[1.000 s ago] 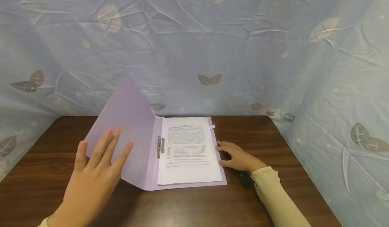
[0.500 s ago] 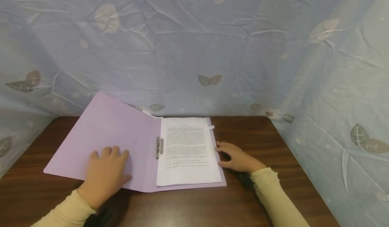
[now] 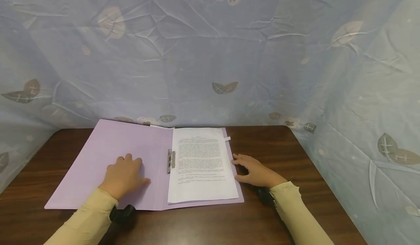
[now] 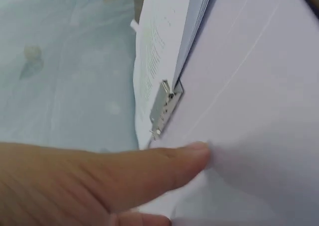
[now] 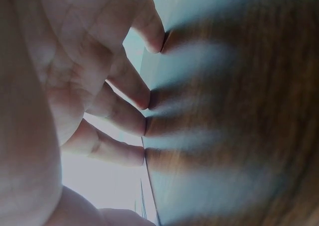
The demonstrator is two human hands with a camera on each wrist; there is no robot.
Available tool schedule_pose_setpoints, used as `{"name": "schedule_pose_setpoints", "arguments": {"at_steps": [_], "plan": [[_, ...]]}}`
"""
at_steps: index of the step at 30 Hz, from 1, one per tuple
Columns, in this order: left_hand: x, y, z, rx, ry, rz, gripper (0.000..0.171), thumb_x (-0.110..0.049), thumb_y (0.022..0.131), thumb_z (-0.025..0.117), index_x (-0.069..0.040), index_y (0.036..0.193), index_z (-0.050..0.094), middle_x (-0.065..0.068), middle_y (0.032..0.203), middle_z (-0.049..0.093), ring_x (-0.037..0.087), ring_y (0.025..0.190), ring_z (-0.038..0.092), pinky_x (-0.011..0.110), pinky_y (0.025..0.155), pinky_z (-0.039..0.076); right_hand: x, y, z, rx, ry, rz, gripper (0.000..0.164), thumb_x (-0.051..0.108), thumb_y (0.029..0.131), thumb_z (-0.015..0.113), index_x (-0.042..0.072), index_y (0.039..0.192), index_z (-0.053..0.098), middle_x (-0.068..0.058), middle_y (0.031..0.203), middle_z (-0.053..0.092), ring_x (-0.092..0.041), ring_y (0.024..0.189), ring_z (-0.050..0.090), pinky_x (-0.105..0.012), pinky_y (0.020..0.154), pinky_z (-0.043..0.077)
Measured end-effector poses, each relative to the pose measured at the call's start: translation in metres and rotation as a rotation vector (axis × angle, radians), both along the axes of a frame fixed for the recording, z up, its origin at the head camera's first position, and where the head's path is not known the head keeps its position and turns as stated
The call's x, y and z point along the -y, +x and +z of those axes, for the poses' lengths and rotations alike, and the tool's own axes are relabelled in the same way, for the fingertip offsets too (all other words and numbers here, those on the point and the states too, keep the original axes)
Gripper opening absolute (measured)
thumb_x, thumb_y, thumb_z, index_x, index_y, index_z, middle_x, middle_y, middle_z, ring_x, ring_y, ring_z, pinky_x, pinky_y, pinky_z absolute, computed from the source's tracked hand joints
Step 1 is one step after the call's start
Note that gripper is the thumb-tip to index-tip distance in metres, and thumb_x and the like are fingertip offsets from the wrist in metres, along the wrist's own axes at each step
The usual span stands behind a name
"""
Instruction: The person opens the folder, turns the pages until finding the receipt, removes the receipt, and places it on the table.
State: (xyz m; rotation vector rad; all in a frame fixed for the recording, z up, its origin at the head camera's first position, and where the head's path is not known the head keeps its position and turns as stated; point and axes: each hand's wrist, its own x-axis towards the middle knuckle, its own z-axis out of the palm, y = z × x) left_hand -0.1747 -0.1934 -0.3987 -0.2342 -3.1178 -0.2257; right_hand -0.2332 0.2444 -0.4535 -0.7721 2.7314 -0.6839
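Note:
A lilac folder [image 3: 128, 139] lies spread on the table, its left cover nearly flat. On its right half rests a stack of printed paper [image 3: 203, 186], beside a metal clip [image 3: 169, 161] near the spine. My left hand [image 3: 124, 175] rests on the inside of the left cover, fingers relaxed and thumb extended towards the spine. In the left wrist view that thumb touches the lilac surface below the clip [image 4: 167, 106]. My right hand [image 3: 256, 170] sits at the folder's right edge. The right wrist view shows its fingertips [image 5: 142, 99] down on the wood, holding nothing.
The dark wooden table [image 3: 210, 226] extends in front of the folder and to both sides. A pale blue leaf-patterned cloth [image 3: 197, 62] hangs behind the table and along its right side. A small white tab [image 3: 227, 138] sticks out from the folder's right edge.
The left cover has swung down leftwards from steeply raised to nearly flat. My left hand has come down onto it and moved right. My right hand has stayed in place.

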Motion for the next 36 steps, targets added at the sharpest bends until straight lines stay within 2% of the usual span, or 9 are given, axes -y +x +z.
{"name": "schedule_pose_setpoints", "arguments": {"at_steps": [4, 7, 15, 23, 28, 32, 36], "plan": [[-0.001, -0.011, -0.007, 0.038, 0.039, -0.007, 0.061, -0.042, 0.078, 0.083, 0.003, 0.114, 0.066, 0.025, 0.102, 0.057, 0.048, 0.095, 0.057, 0.066, 0.073, 0.051, 0.001, 0.001, 0.001, -0.003, 0.002, -0.004, 0.062, 0.028, 0.093, 0.074, 0.002, 0.146, 0.056, -0.014, 0.165, 0.037, -0.04, 0.153, 0.03, -0.063, 0.121, 0.024], [-0.004, -0.015, -0.012, 0.069, 0.081, -0.017, 0.061, -0.042, 0.08, 0.081, 0.003, 0.118, 0.066, 0.027, 0.107, 0.058, 0.047, 0.096, 0.057, 0.065, 0.074, 0.052, 0.002, 0.002, 0.002, 0.002, -0.001, -0.001, 0.062, 0.028, 0.093, 0.074, 0.001, 0.146, 0.055, -0.014, 0.164, 0.037, -0.04, 0.153, 0.029, -0.063, 0.121, 0.023], [-0.012, -0.019, -0.023, 0.054, 0.138, -0.032, 0.059, -0.042, 0.086, 0.077, 0.003, 0.123, 0.066, 0.03, 0.116, 0.059, 0.049, 0.102, 0.058, 0.065, 0.079, 0.052, 0.002, 0.002, 0.003, 0.001, 0.002, -0.005, 0.061, 0.027, 0.093, 0.074, 0.002, 0.146, 0.056, -0.015, 0.164, 0.038, -0.041, 0.153, 0.03, -0.063, 0.121, 0.023], [-0.023, -0.016, -0.023, 0.077, 0.148, -0.069, 0.053, -0.037, 0.09, 0.07, 0.001, 0.126, 0.065, 0.028, 0.123, 0.059, 0.051, 0.112, 0.056, 0.066, 0.087, 0.051, 0.002, 0.003, 0.005, 0.008, 0.018, -0.012, 0.061, 0.028, 0.093, 0.073, 0.002, 0.146, 0.056, -0.016, 0.165, 0.037, -0.041, 0.153, 0.029, -0.064, 0.121, 0.023], [-0.026, -0.014, -0.023, 0.089, 0.145, -0.08, 0.068, -0.053, 0.088, 0.071, 0.001, 0.128, 0.064, 0.027, 0.125, 0.059, 0.049, 0.112, 0.056, 0.064, 0.087, 0.052, 0.002, 0.002, 0.004, 0.0, 0.018, -0.008, 0.061, 0.028, 0.093, 0.074, 0.002, 0.146, 0.056, -0.016, 0.164, 0.037, -0.042, 0.152, 0.03, -0.064, 0.121, 0.024], [-0.027, -0.014, -0.026, 0.094, 0.14, -0.079, 0.085, -0.069, 0.081, 0.073, 0.002, 0.126, 0.064, 0.028, 0.123, 0.059, 0.048, 0.109, 0.056, 0.063, 0.086, 0.053, 0.001, 0.002, 0.003, -0.005, 0.011, -0.006, 0.061, 0.028, 0.093, 0.074, 0.002, 0.145, 0.056, -0.016, 0.164, 0.037, -0.042, 0.152, 0.03, -0.064, 0.12, 0.024], [-0.028, -0.014, -0.03, 0.095, 0.135, -0.085, 0.094, -0.074, 0.074, 0.077, 0.004, 0.126, 0.063, 0.028, 0.121, 0.059, 0.046, 0.106, 0.056, 0.062, 0.083, 0.054, 0.001, 0.001, 0.002, 0.0, -0.002, -0.005, 0.062, 0.028, 0.093, 0.075, 0.002, 0.145, 0.056, -0.015, 0.164, 0.037, -0.043, 0.152, 0.029, -0.065, 0.12, 0.023]]}}
